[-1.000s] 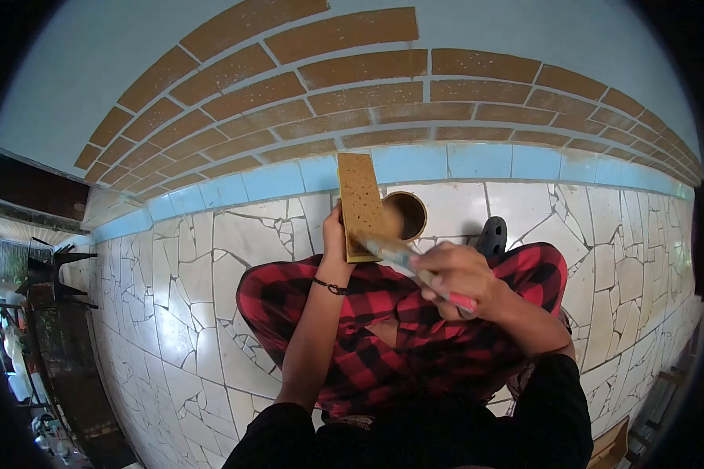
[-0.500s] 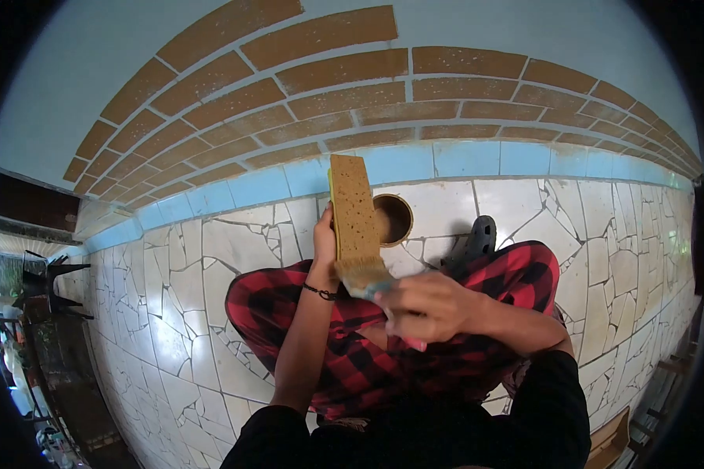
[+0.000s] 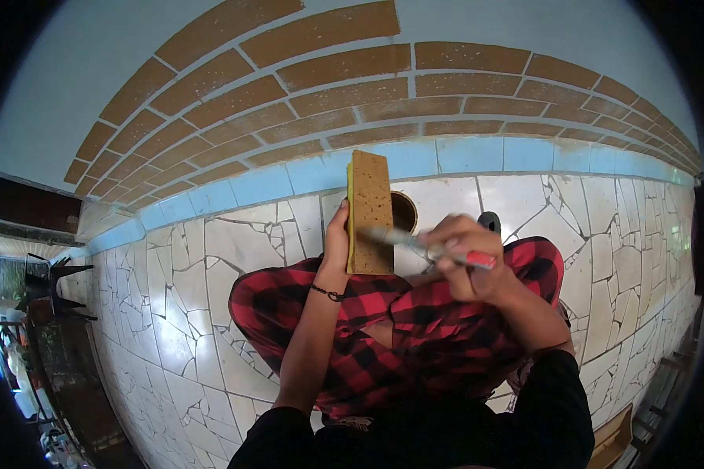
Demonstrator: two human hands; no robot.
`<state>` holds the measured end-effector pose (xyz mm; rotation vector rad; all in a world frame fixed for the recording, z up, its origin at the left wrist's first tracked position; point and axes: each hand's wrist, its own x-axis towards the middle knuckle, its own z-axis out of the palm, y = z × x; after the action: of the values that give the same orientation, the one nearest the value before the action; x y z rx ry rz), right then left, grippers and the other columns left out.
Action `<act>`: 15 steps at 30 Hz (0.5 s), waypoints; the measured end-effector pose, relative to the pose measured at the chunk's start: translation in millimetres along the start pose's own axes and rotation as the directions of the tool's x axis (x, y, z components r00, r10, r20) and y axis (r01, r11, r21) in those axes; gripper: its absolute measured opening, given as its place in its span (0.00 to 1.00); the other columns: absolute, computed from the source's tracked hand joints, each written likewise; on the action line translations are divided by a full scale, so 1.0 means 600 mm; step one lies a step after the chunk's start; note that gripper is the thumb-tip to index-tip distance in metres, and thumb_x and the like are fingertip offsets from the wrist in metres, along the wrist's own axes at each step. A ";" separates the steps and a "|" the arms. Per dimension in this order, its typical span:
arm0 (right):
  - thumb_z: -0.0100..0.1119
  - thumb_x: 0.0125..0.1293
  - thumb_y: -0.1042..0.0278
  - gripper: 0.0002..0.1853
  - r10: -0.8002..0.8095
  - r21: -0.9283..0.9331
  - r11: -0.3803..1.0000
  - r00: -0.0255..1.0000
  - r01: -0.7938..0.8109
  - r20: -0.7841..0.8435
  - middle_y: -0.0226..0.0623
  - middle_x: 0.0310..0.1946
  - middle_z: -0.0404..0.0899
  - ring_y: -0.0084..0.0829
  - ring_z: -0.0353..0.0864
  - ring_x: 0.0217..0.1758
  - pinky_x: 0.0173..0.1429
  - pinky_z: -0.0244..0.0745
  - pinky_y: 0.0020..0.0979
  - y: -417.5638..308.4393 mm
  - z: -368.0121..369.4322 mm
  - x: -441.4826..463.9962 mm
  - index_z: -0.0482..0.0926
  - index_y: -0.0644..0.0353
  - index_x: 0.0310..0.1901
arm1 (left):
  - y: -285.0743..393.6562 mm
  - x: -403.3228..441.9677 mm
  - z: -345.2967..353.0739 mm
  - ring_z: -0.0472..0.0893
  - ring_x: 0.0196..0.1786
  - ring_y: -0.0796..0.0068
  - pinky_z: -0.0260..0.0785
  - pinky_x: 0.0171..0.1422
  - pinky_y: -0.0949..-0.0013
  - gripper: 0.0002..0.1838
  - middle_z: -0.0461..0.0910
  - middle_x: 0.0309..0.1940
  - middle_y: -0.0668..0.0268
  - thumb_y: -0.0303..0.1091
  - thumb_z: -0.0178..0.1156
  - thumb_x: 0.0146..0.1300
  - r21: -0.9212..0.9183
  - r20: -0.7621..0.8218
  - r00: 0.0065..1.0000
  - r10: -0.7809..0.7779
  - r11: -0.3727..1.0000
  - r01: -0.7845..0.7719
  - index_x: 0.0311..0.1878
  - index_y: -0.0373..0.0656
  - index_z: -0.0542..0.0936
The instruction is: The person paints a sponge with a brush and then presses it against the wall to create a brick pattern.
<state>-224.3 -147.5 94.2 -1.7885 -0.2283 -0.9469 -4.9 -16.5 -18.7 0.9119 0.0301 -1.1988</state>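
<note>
"Sponge (image 3: 371, 195), just one: a long, tan, pitted block with a yellow layer along its left side. Where is it?"

"Up in front of the lap, near the floor (image 3: 524, 203) edge that meets the wall (image 3: 493, 19). Its far end overlaps the row of blue tiles (image 3: 469, 155) in the view."

"And the two hands?"

"The left hand (image 3: 338, 242) grips the sponge by its left side. The right hand (image 3: 465, 258) is closed around one paintbrush (image 3: 483, 259), whose handle has a red end."

"Are the bristles on the sponge?"

"They reach across its tan face, but they're blurred, so I can't tell if they touch."

"How many containers by the sponge?"

"One round container (image 3: 404, 209), on the floor just right of the sponge, which hides part of it. I can't make out what's inside."

"Anything else near?"

"One dark clog (image 3: 489, 221), partly in view beyond the right hand, and one dark bracelet (image 3: 328, 294) on the left wrist. Red-and-black checked trousers (image 3: 281, 301) cover the crossed legs."

"What's on the wall?"

"Several rows of brown brick shapes (image 3: 473, 56) with pale lines between, above the blue tiles."
</note>
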 end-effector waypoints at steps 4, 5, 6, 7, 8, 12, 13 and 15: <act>0.72 0.57 0.79 0.19 -0.096 -0.272 0.955 0.992 0.115 0.083 0.52 0.55 0.84 0.49 0.89 0.49 0.49 0.86 0.41 0.039 -0.009 0.006 0.81 0.56 0.50 | 0.000 -0.002 0.015 0.87 0.58 0.58 0.82 0.64 0.54 0.29 0.85 0.61 0.54 0.54 0.44 0.86 0.109 0.060 0.996 -0.068 0.992 0.061 0.73 0.41 0.75; 0.73 0.54 0.78 0.22 -0.071 -0.297 0.945 0.975 0.133 0.211 0.51 0.55 0.83 0.49 0.88 0.49 0.48 0.86 0.43 0.027 -0.004 0.004 0.81 0.56 0.51 | -0.003 -0.004 0.021 0.87 0.59 0.57 0.82 0.64 0.54 0.29 0.85 0.61 0.54 0.54 0.44 0.86 0.097 0.073 0.995 -0.069 0.993 0.062 0.73 0.41 0.75; 0.73 0.51 0.77 0.25 -0.045 -0.317 0.935 0.941 0.157 0.335 0.50 0.56 0.82 0.49 0.88 0.48 0.46 0.87 0.44 0.009 0.004 0.008 0.80 0.55 0.53 | -0.003 -0.007 0.022 0.88 0.59 0.57 0.82 0.64 0.54 0.29 0.85 0.61 0.53 0.54 0.44 0.86 0.087 0.085 0.994 -0.068 0.994 0.061 0.74 0.40 0.75; 0.73 0.49 0.77 0.26 -0.052 -0.326 0.925 0.916 0.195 0.399 0.48 0.55 0.82 0.49 0.88 0.47 0.46 0.87 0.46 -0.005 0.021 0.003 0.80 0.55 0.53 | -0.001 -0.009 0.021 0.88 0.59 0.56 0.83 0.64 0.53 0.30 0.85 0.62 0.52 0.54 0.44 0.86 0.075 0.093 0.994 -0.063 0.996 0.056 0.74 0.40 0.75; 0.72 0.54 0.77 0.21 -0.084 -0.250 0.949 0.917 0.193 0.390 0.51 0.54 0.83 0.49 0.88 0.46 0.46 0.86 0.45 -0.016 0.031 0.000 0.80 0.57 0.51 | 0.003 -0.002 0.001 0.88 0.59 0.54 0.84 0.63 0.52 0.30 0.85 0.62 0.51 0.54 0.43 0.87 0.022 0.107 0.985 -0.133 0.991 0.131 0.75 0.40 0.74; 0.64 0.70 0.76 0.10 -0.071 0.078 0.995 0.969 0.054 0.237 0.58 0.51 0.84 0.47 0.88 0.43 0.48 0.85 0.44 -0.024 0.043 -0.001 0.76 0.60 0.51 | 0.017 -0.018 0.003 0.89 0.58 0.55 0.84 0.62 0.52 0.31 0.86 0.61 0.52 0.54 0.43 0.87 0.068 0.157 0.985 -0.076 0.995 0.066 0.75 0.39 0.74; 0.62 0.73 0.76 0.10 -0.023 0.159 0.987 0.984 -0.006 0.177 0.59 0.51 0.84 0.46 0.88 0.43 0.49 0.85 0.44 -0.020 0.034 0.003 0.75 0.61 0.53 | 0.017 -0.016 0.009 0.89 0.57 0.57 0.84 0.62 0.53 0.31 0.86 0.61 0.52 0.54 0.43 0.87 0.062 0.138 0.987 -0.086 0.995 0.078 0.75 0.39 0.74; 0.56 0.78 0.75 0.14 0.030 -0.013 1.000 0.996 -0.029 0.087 0.53 0.44 0.83 0.39 0.86 0.42 0.47 0.83 0.39 0.008 0.008 0.006 0.65 0.60 0.60 | 0.011 -0.017 0.025 0.89 0.56 0.60 0.84 0.62 0.56 0.30 0.86 0.60 0.54 0.54 0.43 0.87 0.100 0.144 0.986 -0.090 0.992 0.076 0.75 0.40 0.74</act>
<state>-217.0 -146.6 92.6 -1.8410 -0.2517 -0.8521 -10.2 -17.3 -0.2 0.9091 -0.1096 -1.3524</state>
